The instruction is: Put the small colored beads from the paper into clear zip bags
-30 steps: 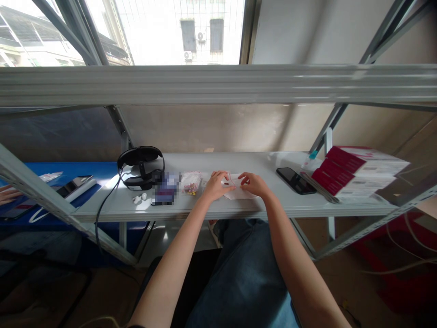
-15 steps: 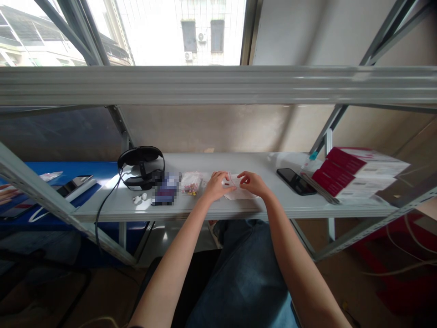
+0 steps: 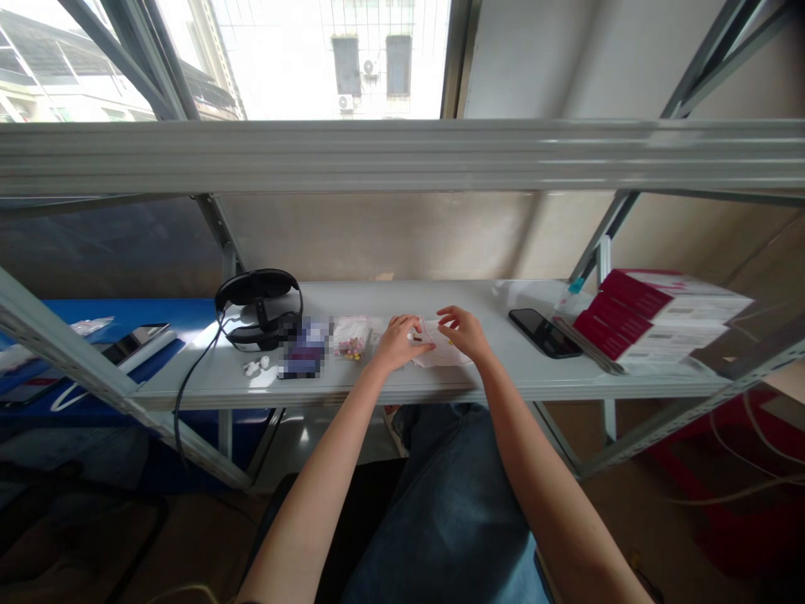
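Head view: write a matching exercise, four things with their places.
1) clear plastic bag of colourful pieces
2) black rectangular smartphone
3) small white earbuds
4) stacked crimson-and-white cardboard boxes

A) right end of light-grey metal shelf
B) close beside bare left hand
C) just in front of black corded headset
D) between bare right hand and boxes

Pairs: 1-B; 2-D; 3-C; 4-A

The bag [image 3: 437, 358] looks plastic, the shelf [image 3: 478, 294] smooth, glossy metal.

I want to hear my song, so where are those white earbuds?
In the head view, the white earbuds lie on the grey shelf, in front of the black headset, well left of the left hand, beside the pixelated item.
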Available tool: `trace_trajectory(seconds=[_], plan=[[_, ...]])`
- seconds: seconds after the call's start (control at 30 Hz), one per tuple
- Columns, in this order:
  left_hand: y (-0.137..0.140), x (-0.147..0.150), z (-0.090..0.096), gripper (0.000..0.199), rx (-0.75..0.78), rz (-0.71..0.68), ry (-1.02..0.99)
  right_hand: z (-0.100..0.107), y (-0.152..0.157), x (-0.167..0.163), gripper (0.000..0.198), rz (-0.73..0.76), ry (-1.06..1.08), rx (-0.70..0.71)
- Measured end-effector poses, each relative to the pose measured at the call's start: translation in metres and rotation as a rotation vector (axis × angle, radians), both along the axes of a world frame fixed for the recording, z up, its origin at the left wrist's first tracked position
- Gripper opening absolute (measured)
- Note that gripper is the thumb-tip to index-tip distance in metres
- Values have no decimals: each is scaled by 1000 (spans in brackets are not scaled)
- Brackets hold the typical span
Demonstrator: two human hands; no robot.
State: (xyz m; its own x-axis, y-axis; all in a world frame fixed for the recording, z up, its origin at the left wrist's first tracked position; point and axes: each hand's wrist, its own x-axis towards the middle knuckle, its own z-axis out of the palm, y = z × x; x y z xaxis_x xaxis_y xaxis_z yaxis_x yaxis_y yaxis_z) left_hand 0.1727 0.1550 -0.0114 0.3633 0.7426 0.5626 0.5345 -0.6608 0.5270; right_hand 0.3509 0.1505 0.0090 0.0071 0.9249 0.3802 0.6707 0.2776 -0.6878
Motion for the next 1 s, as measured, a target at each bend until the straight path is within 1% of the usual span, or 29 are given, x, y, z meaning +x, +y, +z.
trace_trajectory(seconds=[0.07, 0.17, 0.27, 0.37, 0.47, 0.63, 0.8, 1.0], plan=[[0, 0, 0, 30, -6, 0, 3, -1, 0, 9, 31, -76, -62, -25], [1, -1, -1, 30, -1, 1, -2, -1, -3, 18, 28, -149, -150, -110], [2, -1, -2, 30, 1, 4, -6, -1, -8, 21, 26, -186, -233, -184], [2, -1, -1, 30, 1, 6, -1, -1, -10, 20, 30, -187, -286, -218], [1, -1, 0, 30, -7, 8, 4, 0, -11, 18, 32, -175, -308, -215], [-1, -1, 2, 27, -24, 12, 6, 0, -12, 16, 30, -155, -314, -198], [0, -1, 1, 30, -22, 7, 5, -1, -12, 13, 32, -132, -329, -197], [1, -1, 0, 30, -12, 8, 1, -7, -6, 14, 33, -71, -257, -159]])
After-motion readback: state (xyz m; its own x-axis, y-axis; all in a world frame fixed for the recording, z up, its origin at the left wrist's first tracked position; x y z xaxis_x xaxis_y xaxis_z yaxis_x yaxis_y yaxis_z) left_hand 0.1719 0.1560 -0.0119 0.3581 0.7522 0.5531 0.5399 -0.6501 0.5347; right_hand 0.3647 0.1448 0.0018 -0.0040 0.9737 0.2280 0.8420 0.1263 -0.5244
